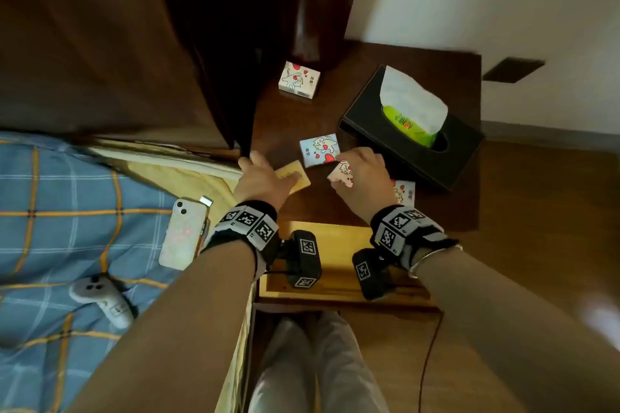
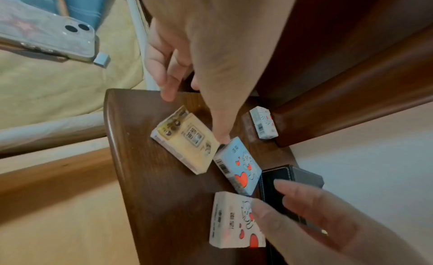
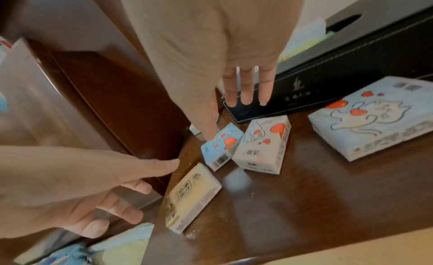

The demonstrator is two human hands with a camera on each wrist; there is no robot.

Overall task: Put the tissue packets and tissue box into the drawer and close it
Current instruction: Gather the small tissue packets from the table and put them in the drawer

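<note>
Several tissue packets lie on the dark nightstand top (image 1: 446,198): a yellow one (image 1: 297,178), a blue one (image 1: 320,149), a pink-white one (image 1: 344,174), another blue one (image 1: 404,193) and a white one (image 1: 298,80) at the back. The black tissue box (image 1: 412,144) stands at the right with a tissue sticking out. My left hand (image 1: 265,178) hovers open over the yellow packet (image 2: 185,141), its index fingertip between it and the blue packet (image 2: 239,165). My right hand (image 1: 360,174) hangs open over the pink-white packet (image 3: 262,148), one fingertip touching the blue packet (image 3: 220,144). The drawer (image 1: 335,293) below stands open.
A bed with a blue checked cover (image 1: 50,194) adjoins the nightstand on the left, with a phone (image 1: 184,235) and a grey controller (image 1: 104,298) on it. A dark wooden headboard (image 1: 100,43) rises behind. My legs (image 1: 312,362) and a cable (image 1: 429,362) are below the drawer.
</note>
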